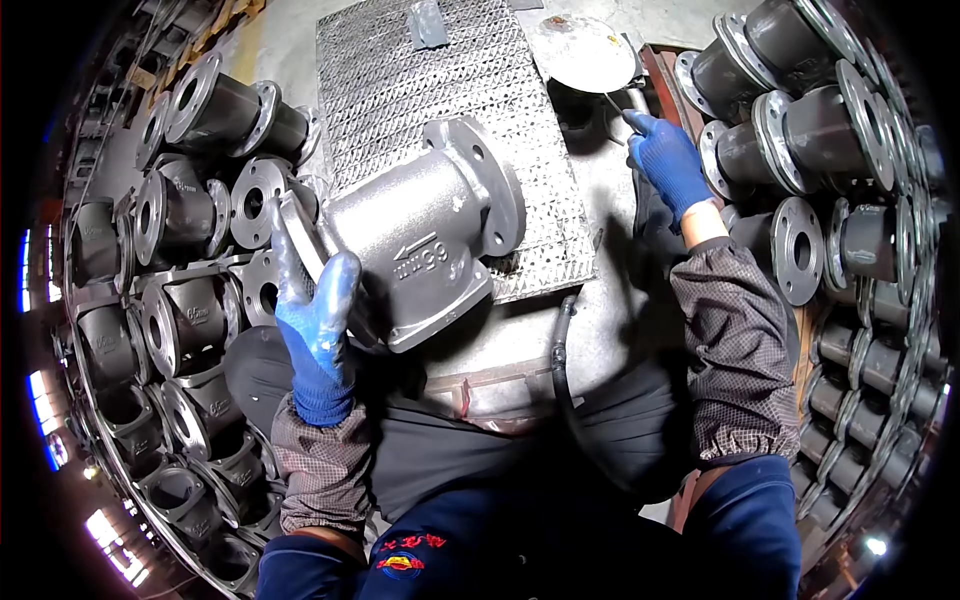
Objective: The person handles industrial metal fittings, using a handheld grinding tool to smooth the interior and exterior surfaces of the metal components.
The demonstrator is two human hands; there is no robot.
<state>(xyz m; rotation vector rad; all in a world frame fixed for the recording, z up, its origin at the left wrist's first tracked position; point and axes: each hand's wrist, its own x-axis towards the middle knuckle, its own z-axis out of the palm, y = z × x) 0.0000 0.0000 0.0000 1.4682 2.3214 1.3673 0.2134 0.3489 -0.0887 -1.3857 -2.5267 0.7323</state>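
Observation:
A grey cast-metal valve body (410,240), with flanges and a raised arrow on its side, lies tilted over the near part of a perforated metal plate (380,90). My left hand (318,320), in a blue glove, holds its left flange, the fingers stretched along the flange's outer side and the thumb apart on the near side. At the right, my blue-gloved right hand (665,160) is closed around a thin, dark stick-like tool (613,104). The tool reaches to the near edge of a round whitish dish (585,55) with smears on it. What its tip looks like is hidden.
Stacked grey flanged valve bodies (190,310) crowd the left side. More flanged castings (790,130) are piled at the right, close to my right forearm. A small grey block (427,24) lies on the plate's far end. A black hose (562,350) runs between my knees.

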